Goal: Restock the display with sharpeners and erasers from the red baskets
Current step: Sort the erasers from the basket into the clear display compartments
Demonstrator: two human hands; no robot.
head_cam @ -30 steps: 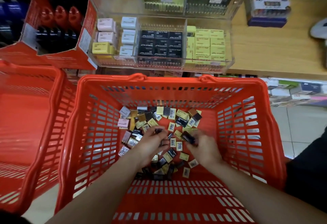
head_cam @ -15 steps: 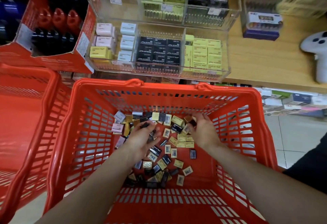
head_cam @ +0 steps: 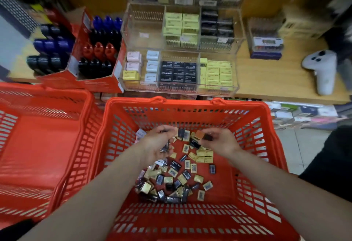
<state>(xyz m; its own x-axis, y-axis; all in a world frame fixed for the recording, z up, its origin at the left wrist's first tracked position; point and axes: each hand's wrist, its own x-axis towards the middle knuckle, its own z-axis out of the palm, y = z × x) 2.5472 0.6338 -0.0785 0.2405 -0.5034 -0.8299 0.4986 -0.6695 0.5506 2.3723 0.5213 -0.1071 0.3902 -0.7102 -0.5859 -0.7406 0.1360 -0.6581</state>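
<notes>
A red basket (head_cam: 253, 164) in front of me holds several loose wrapped erasers (head_cam: 171, 181), black and yellow, scattered over its floor. Both hands are inside it near the far wall. My left hand (head_cam: 160, 143) is cupped around a few small dark erasers. My right hand (head_cam: 219, 141) pinches a black eraser (head_cam: 207, 137) at its fingertips. Beyond the basket stands a clear acrylic display (head_cam: 236, 80) with compartments of yellow, black, pink and pale blue erasers.
A second red basket (head_cam: 38, 145) stands at the left. A red carton (head_cam: 99, 84) of black, red and blue sharpeners stands left of the display. A white controller (head_cam: 322, 71) lies on the wooden shelf (head_cam: 266, 80) at the right. Floor tiles show at the right.
Both hands have moved from the middle of the pile to the basket's far side and risen a little, with erasers gathered in them. The view has tilted upward, showing more of the display.
</notes>
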